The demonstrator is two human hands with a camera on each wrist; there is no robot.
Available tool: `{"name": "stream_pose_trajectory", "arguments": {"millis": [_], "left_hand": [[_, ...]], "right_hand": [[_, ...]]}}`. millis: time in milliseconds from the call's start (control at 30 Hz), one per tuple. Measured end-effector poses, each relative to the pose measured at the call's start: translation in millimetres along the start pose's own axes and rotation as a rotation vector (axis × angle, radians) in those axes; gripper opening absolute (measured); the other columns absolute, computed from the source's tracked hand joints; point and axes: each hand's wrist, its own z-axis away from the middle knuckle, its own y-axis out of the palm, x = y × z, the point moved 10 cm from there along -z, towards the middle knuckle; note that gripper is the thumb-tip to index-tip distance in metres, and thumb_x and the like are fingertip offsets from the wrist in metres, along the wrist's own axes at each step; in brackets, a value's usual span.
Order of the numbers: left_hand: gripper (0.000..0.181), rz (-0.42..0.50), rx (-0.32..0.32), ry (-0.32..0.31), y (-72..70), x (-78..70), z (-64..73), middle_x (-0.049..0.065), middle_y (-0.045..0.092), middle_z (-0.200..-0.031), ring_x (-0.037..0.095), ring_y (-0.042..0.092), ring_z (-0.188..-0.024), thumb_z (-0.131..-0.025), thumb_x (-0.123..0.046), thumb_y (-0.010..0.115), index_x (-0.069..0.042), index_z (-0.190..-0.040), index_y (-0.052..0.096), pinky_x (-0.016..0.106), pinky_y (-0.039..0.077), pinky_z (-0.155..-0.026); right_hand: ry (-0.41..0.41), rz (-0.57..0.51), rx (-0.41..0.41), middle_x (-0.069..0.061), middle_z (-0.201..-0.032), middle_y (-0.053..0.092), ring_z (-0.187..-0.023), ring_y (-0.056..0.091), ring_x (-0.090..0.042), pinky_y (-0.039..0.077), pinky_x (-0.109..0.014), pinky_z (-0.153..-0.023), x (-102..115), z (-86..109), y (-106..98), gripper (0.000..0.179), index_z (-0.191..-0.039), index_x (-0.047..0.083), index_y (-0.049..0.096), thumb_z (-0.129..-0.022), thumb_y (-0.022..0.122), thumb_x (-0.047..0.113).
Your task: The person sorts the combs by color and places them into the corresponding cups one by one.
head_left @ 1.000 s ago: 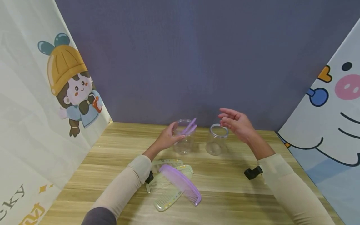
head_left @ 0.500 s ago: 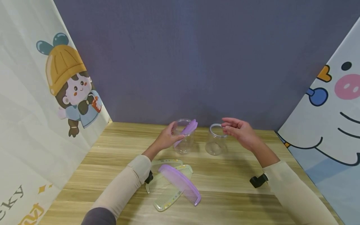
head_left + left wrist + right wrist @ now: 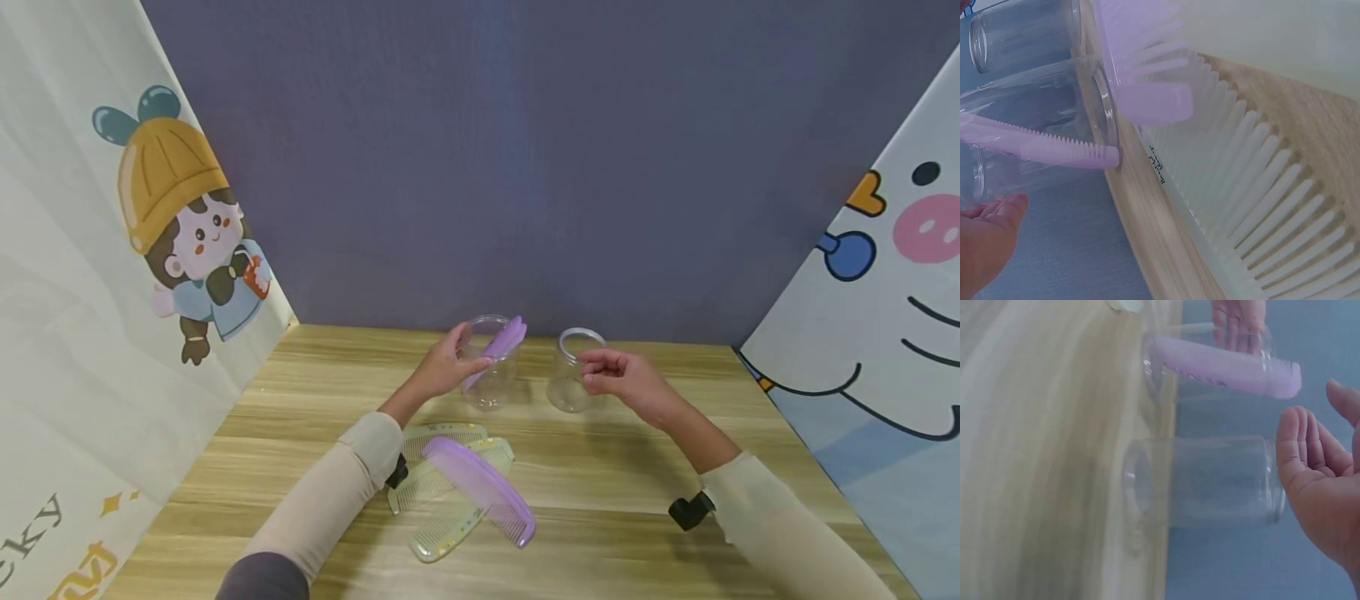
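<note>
My left hand (image 3: pixel 444 368) holds a clear plastic jar (image 3: pixel 497 393) around its side, near the rim. Purple combs (image 3: pixel 507 338) lean inside that jar, their ends sticking up past the rim on the right; how many overlap there is hard to tell. A second clear jar (image 3: pixel 564 390) stands upright to its right, with nothing seen inside. Beside this jar's rim is my right hand (image 3: pixel 633 385), fingers loosely bent and nothing between them. In the right wrist view the fingertips (image 3: pixel 1291 434) are close to the rim; whether they touch it I cannot tell.
On the wooden table (image 3: pixel 600 500), a purple comb (image 3: pixel 483 483) lies across several pale green combs (image 3: pixel 442 533), in front of the jars. A dark grey wall (image 3: pixel 525 167) stands right behind the jars. Printed panels flank the table on both sides.
My right hand has come down from above the right jar to beside its rim. The purple combs in the left jar have settled lower and closer together. My left hand stays put.
</note>
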Motion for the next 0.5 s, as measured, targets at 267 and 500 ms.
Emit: {"name": "stream_pose_trajectory", "arguments": {"millis": [267,500], "left_hand": [[0.09,0.007,-0.004,0.006,0.3,0.0,-0.8,0.022,0.038,-0.161,0.034,0.038,-0.15,-0.091,-0.039,0.077,-0.003,-0.159,0.029,0.046,0.039,-0.121],[0.09,0.007,-0.002,0.001,0.5,-1.2,0.2,0.02,0.038,-0.162,0.033,0.038,-0.15,-0.092,-0.039,0.077,-0.004,-0.159,0.029,0.046,0.039,-0.122]], "right_hand": [[0.035,0.091,0.043,-0.006,-0.106,0.067,-0.092,0.067,-0.006,0.062,-0.023,-0.082,-14,8.5,18,0.049,-0.138,-0.011,0.054,-0.095,0.07,0.007],[0.018,0.11,0.066,-0.015,-0.107,0.067,-0.088,0.066,-0.006,0.063,-0.025,-0.077,-18,15.5,33,0.048,-0.134,-0.015,0.054,-0.094,0.071,0.006]]}}
